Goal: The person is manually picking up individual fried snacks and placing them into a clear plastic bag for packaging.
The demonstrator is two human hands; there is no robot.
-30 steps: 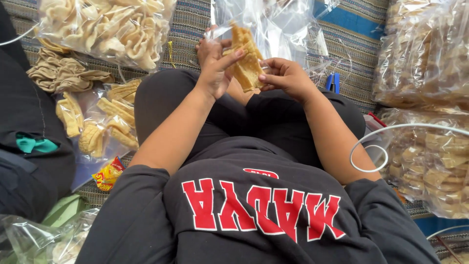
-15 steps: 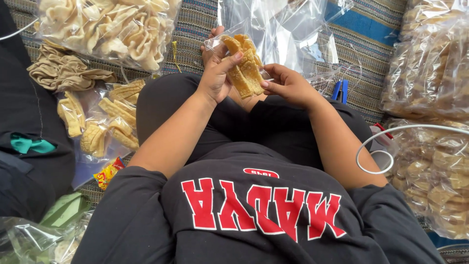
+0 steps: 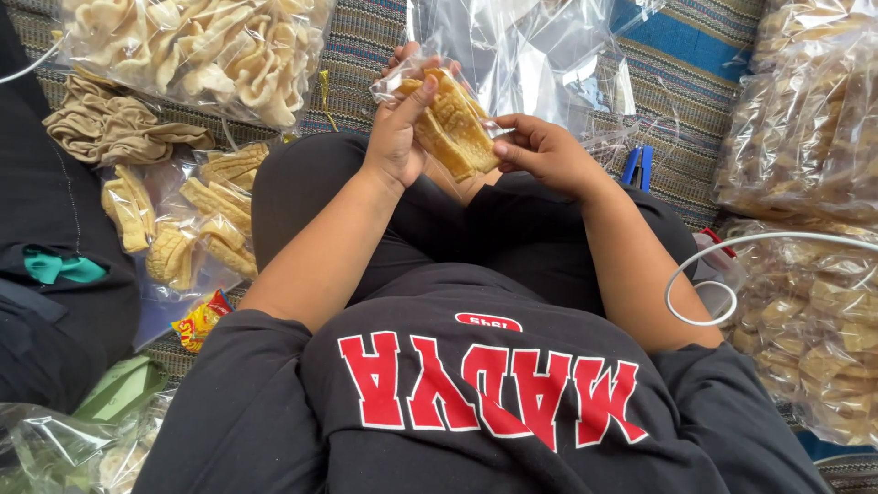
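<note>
A small clear plastic bag of golden ridged crackers (image 3: pixel 455 123) is held up over my lap between both hands. My left hand (image 3: pixel 400 128) grips its left side and top, with the thumb pressed on the crackers. My right hand (image 3: pixel 547 153) pinches the bag's right edge with its fingertips. Loose empty clear bags (image 3: pixel 540 55) lie on the striped mat just beyond my hands.
A big bag of pale curled crackers (image 3: pixel 197 50) lies at top left, with small packed cracker bags (image 3: pixel 197 220) below it and crumpled beige cloth (image 3: pixel 105 128). Large cracker bags (image 3: pixel 805 183) stack on the right. A blue stapler (image 3: pixel 637 166), a white cable (image 3: pixel 732 265) and a dark garment (image 3: pixel 55 274) lie nearby.
Both hands have stayed on the small cracker bag, shifting it slightly while the left thumb moves over the crackers. The view has tilted a little.
</note>
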